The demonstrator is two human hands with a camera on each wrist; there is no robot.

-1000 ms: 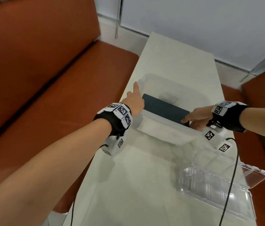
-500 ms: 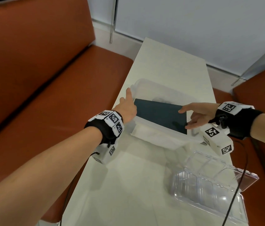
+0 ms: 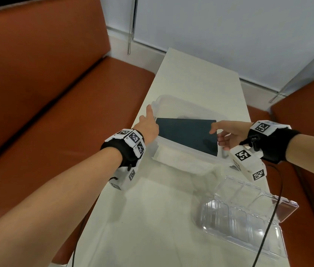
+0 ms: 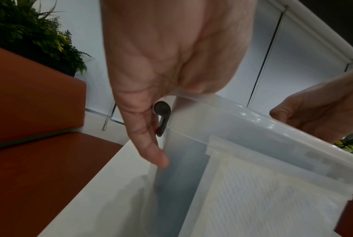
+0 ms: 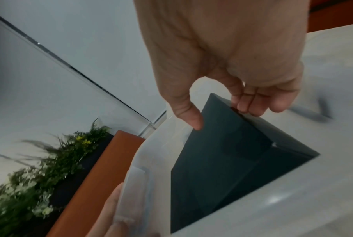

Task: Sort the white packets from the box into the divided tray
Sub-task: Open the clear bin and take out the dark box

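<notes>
Nearest, lower right of the head view: divided tray (image 3: 248, 220), clear thin plastic, lid hinged open, on the white table (image 3: 152, 218). Likely light and slippery, prone to skate when packets drop in.

Centre: translucent tub (image 3: 187, 157), frosted plastic, holding a dark box (image 3: 187, 133) with its lid on. The white packets are not visible; presumably inside the box. A pale ribbed sheet (image 4: 272, 192) shows through the tub wall.

Left hand (image 3: 148, 128), left of centre: fingers extended along the tub's left end, thumb over its rim, steadying it. No curled grasp shows.

Right hand (image 3: 227, 133), right of centre: thumb (image 5: 191, 117) on the box top, fingertips (image 5: 250, 105) hooked at its right edge, a light pinch on the lid.

Handling: the box looks like stiff card, smooth, modest in weight. Best taken at the short ends, where the tub wall leaves finger room.

Far, upper frame: orange benches (image 3: 55, 112), pale wall (image 3: 229, 35).
</notes>
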